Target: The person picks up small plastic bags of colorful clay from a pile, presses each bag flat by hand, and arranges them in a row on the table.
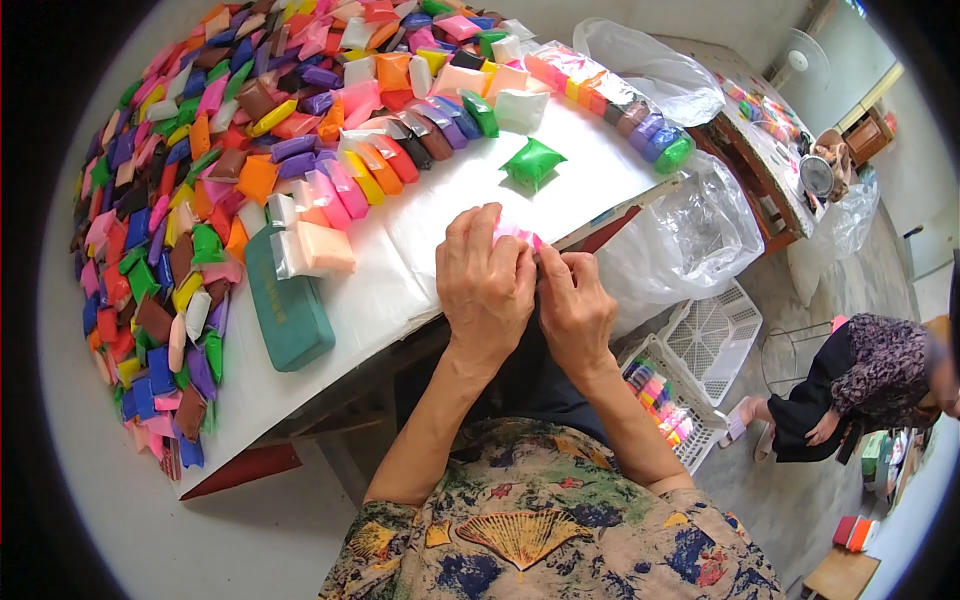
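Observation:
At the table's near edge, my left hand point(483, 283) and my right hand point(578, 308) are close together, fingertips pinched on a small pink packet point(512, 231) in clear wrap. My fingers cover most of it. Just beyond lies a single green packet point(533, 163) on the white tabletop point(405, 245). To the left runs a neat row of packets in several colours, with a black packet point(396, 154) among them. A peach packet point(322, 247) is at its near end, beside a dark green case point(286, 305).
A large heap of coloured packets point(215, 180) covers the table's left and back. A filled clear pack point(610, 100) lies at the far right edge. Plastic bags point(690, 235) hang beside the table, above white baskets point(712, 335). Another person point(870, 385) is at the right.

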Demonstrator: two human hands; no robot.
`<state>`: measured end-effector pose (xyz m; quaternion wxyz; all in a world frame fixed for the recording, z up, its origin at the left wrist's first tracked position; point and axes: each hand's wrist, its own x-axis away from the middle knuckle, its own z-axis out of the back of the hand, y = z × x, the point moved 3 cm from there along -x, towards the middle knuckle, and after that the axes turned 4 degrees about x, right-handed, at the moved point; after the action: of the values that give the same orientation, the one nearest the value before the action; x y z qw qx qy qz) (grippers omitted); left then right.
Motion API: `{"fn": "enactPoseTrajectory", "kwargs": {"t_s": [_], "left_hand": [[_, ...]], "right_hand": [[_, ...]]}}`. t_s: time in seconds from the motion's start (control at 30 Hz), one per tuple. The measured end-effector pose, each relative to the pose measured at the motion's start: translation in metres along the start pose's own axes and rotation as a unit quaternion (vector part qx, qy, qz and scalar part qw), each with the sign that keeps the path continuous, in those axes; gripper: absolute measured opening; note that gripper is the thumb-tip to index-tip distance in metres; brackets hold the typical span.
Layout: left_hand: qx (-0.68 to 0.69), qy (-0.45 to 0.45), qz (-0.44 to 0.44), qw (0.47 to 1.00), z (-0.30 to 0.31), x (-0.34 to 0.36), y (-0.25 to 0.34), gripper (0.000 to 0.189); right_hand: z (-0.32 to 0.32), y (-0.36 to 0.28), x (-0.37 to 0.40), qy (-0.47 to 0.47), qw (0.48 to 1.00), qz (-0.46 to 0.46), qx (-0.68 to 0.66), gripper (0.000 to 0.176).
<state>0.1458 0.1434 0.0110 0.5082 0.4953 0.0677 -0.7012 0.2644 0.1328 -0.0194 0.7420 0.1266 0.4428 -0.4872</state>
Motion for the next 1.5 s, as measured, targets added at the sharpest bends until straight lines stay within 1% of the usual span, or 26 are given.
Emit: {"fn": "enactPoseTrajectory", "kwargs": {"t_s": [0.07,0.17,0.27,0.37,0.47,0.57,0.67,0.77,0.87,0.97,1.07,1.17,1.27,1.37,1.5], "left_hand": [[0.004,-0.002,0.001,1.000,0.000,0.000,0.000,0.011],[-0.006,0.003,-0.009,1.000,0.000,0.001,-0.001,0.012],[-0.008,0.009,-0.028,1.000,0.000,0.001,-0.001,0.013],[-0.006,0.006,-0.026,1.000,0.000,0.001,-0.001,0.013],[-0.008,0.009,-0.026,1.000,0.001,0.000,0.000,0.013],[-0.005,0.008,-0.023,1.000,0.000,0.001,0.000,0.013],[-0.005,0.008,-0.023,1.000,0.000,0.001,-0.001,0.013],[0.005,0.000,-0.006,1.000,0.000,0.002,-0.001,0.011],[0.005,-0.002,-0.006,1.000,0.001,0.002,0.000,0.011],[0.007,-0.006,-0.005,1.000,0.001,0.001,0.000,0.011],[0.007,-0.006,-0.003,1.000,0.001,0.001,0.000,0.011],[-0.006,0.008,-0.025,1.000,0.000,0.001,0.000,0.012],[-0.005,0.006,-0.024,1.000,0.001,0.001,0.000,0.011],[-0.006,0.007,-0.027,1.000,0.001,0.001,0.000,0.011],[-0.001,0.003,-0.018,1.000,0.001,0.001,0.000,0.011]], "right_hand": [[-0.001,0.000,0.001,0.006,1.000,0.002,0.000,0.040],[-0.002,-0.004,0.001,-0.012,1.000,-0.023,0.014,0.040],[0.000,-0.013,-0.003,-0.045,0.996,-0.061,0.038,0.033],[0.006,-0.018,-0.010,-0.079,0.991,-0.098,0.032,0.022],[0.010,-0.007,-0.022,-0.108,0.987,-0.121,-0.020,0.014],[0.015,0.007,-0.034,-0.133,0.980,-0.117,-0.090,0.010],[0.018,0.013,-0.041,-0.158,0.965,-0.145,-0.149,0.010],[0.020,0.019,-0.048,-0.203,0.932,-0.208,-0.217,0.011],[0.023,0.019,-0.051,-0.213,0.937,-0.186,-0.204,0.013],[0.021,0.023,-0.050,-0.209,0.948,-0.138,-0.195,0.012],[0.021,0.027,-0.052,-0.224,0.946,-0.118,-0.203,0.012],[0.021,0.031,-0.053,-0.223,0.944,-0.111,-0.218,0.011],[0.018,0.029,-0.040,-0.156,0.972,-0.061,-0.163,0.012],[0.017,0.019,-0.028,-0.106,0.989,-0.023,-0.105,0.021],[0.010,0.014,-0.017,-0.072,0.997,0.026,-0.017,0.028]]}}
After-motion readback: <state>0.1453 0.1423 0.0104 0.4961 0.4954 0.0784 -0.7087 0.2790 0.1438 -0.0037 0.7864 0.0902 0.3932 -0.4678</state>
